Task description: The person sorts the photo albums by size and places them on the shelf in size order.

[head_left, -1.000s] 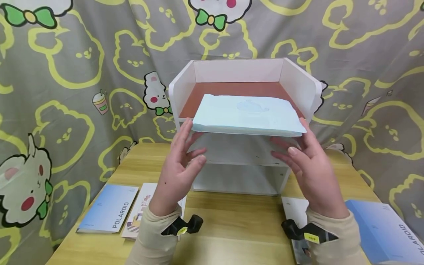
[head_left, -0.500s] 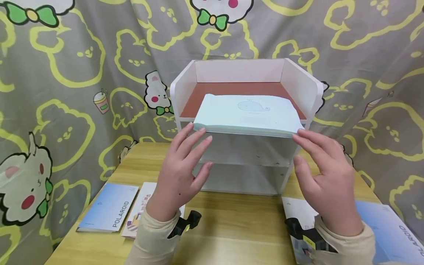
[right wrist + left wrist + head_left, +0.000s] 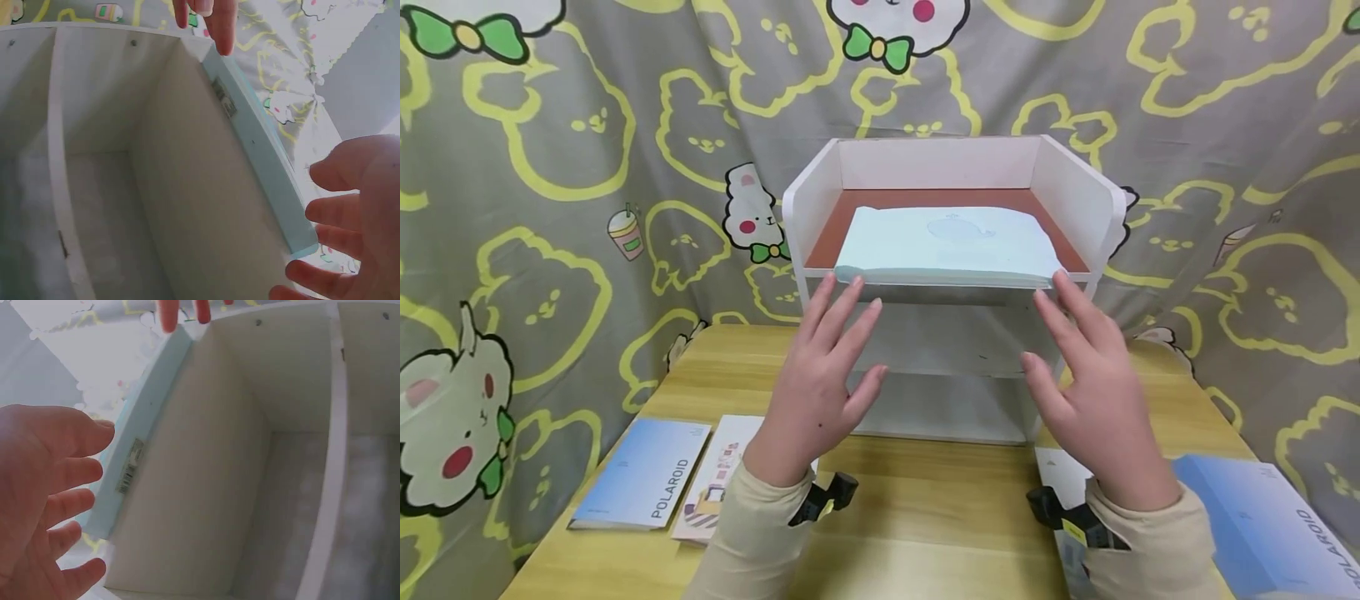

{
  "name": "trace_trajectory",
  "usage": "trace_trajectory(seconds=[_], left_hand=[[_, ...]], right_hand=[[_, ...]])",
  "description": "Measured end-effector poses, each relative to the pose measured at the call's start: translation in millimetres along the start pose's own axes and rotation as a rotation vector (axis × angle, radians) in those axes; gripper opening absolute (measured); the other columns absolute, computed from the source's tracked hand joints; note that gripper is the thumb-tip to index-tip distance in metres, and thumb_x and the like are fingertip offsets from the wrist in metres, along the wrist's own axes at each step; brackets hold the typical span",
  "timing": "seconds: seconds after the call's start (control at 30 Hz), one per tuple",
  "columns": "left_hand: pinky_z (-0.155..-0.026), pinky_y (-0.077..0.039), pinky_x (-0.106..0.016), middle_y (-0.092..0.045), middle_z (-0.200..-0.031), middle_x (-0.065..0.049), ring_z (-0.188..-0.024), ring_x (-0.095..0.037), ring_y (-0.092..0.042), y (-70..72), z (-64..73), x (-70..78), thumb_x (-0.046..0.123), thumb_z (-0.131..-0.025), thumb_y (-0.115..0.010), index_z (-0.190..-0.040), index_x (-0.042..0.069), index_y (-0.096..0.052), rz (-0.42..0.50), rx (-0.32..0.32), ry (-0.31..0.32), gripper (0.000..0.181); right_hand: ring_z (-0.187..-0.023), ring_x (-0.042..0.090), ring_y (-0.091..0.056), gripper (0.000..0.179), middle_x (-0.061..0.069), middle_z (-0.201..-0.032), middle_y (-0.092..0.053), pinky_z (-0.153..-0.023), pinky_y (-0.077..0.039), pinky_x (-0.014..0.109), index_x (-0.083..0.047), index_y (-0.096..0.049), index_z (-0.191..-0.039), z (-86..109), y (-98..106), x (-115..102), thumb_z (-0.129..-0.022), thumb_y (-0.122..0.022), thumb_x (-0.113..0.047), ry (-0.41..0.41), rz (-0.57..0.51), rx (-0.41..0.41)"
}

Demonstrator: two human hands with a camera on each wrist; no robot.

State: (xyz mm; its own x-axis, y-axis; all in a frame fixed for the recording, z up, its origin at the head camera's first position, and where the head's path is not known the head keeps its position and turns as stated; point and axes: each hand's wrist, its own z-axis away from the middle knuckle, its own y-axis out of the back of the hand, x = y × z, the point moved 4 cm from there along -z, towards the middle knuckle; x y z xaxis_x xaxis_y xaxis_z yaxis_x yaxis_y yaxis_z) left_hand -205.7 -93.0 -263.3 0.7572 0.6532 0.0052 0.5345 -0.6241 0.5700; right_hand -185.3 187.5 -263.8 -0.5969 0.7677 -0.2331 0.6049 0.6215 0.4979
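A pale blue soft pack with a whale drawing lies flat on the brown top board of a white shelf unit. Its front edge lines up with the board's front. My left hand has its fingers extended, tips right at the pack's front left corner. At the front right corner, my right hand likewise reaches up with straight fingers. Both wrist views show the pack's front side with a barcode label, palms turned toward it. Neither hand is curled round anything.
On the table's left lie a blue POLAROID book and a white illustrated book. To the right are a thick blue POLAROID book and a pale book, partly behind the right wrist. A patterned curtain hangs behind.
My hands have left the pack's sides and underside, where fingers were beneath it, and now sit at its front corners. The pack has shifted backward onto the top board.
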Motion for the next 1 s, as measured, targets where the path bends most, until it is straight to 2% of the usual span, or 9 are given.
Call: trace_trajectory(seconds=[0.07,0.13,0.3,0.4,0.53,0.77,1.0], left_hand=[[-0.12,-0.024,-0.052,-0.033,-0.161,-0.016,-0.152,-0.038,-0.017,-3.4,0.3,-2.1,0.018,-0.087,-0.077,-0.146,0.002,-0.053,-0.001,-0.019,0.017,0.066],[-0.119,-0.025,-0.053,-0.03,-0.163,-0.016,-0.152,-0.037,-0.016,-7.1,0.4,-3.4,0.019,-0.086,-0.078,-0.148,0.004,-0.051,-0.003,-0.041,0.032,0.069],[-0.119,-0.025,-0.054,-0.025,-0.164,-0.017,-0.153,-0.037,-0.014,-11.5,0.8,-4.3,0.02,-0.087,-0.078,-0.152,0.006,-0.046,-0.015,-0.066,0.046,0.073],[-0.12,-0.021,-0.054,-0.025,-0.164,-0.017,-0.152,-0.038,-0.013,-13.1,0.7,-4.9,0.02,-0.087,-0.077,-0.152,0.005,-0.045,-0.017,-0.063,0.043,0.075],[-0.121,-0.018,-0.057,-0.025,-0.164,-0.017,-0.152,-0.04,-0.013,-17.2,0.7,-7.9,0.021,-0.088,-0.076,-0.153,0.004,-0.043,-0.022,-0.05,0.037,0.075],[-0.121,-0.012,-0.058,-0.02,-0.167,-0.014,-0.153,-0.039,-0.009,-28.2,-0.9,-14.6,0.022,-0.088,-0.076,-0.154,0.004,-0.042,-0.057,-0.027,0.063,0.076],[-0.121,-0.011,-0.059,-0.018,-0.167,-0.013,-0.153,-0.039,-0.008,-31.7,-1.8,-14.6,0.023,-0.088,-0.075,-0.154,0.005,-0.042,-0.082,-0.021,0.083,0.076]], right_hand=[[-0.14,0.038,-0.041,0.064,0.004,-0.164,-0.032,-0.11,-0.04,0.054,-0.007,-0.05,-0.15,-0.2,-5,1,-0.09,-0.066,-0.022,-0.008,0.0,-0.033],[-0.14,0.036,-0.042,0.063,0.005,-0.164,-0.029,-0.111,-0.039,0.052,-0.006,-0.05,-0.15,-0.4,-9,0,-0.091,-0.065,-0.022,0.001,-0.005,-0.031],[-0.139,0.033,-0.045,0.058,0.004,-0.162,-0.035,-0.114,-0.037,0.045,-0.005,-0.053,-0.148,-1.0,-16,-2,-0.096,-0.054,-0.031,0.045,0.0,0.011],[-0.143,0.031,-0.039,0.06,0.005,-0.163,-0.034,-0.114,-0.037,0.049,-0.007,-0.05,-0.15,-0.8,-20,-3,-0.094,-0.059,-0.026,0.045,-0.008,-0.013],[-0.147,0.031,-0.034,0.074,0.005,-0.166,-0.026,-0.108,-0.04,0.057,-0.01,-0.042,-0.155,-0.1,-26,-1,-0.088,-0.071,-0.014,0.023,-0.023,-0.074],[-0.149,0.033,-0.029,0.081,0.003,-0.168,-0.017,-0.102,-0.041,0.062,-0.016,-0.035,-0.159,-0.1,-35,3,-0.087,-0.072,-0.014,0.004,-0.02,-0.124],[-0.147,0.036,-0.03,0.079,0.002,-0.169,-0.014,-0.1,-0.041,0.066,-0.015,-0.038,-0.158,-0.9,-40,7,-0.087,-0.073,-0.014,-0.011,0.001,-0.128]])
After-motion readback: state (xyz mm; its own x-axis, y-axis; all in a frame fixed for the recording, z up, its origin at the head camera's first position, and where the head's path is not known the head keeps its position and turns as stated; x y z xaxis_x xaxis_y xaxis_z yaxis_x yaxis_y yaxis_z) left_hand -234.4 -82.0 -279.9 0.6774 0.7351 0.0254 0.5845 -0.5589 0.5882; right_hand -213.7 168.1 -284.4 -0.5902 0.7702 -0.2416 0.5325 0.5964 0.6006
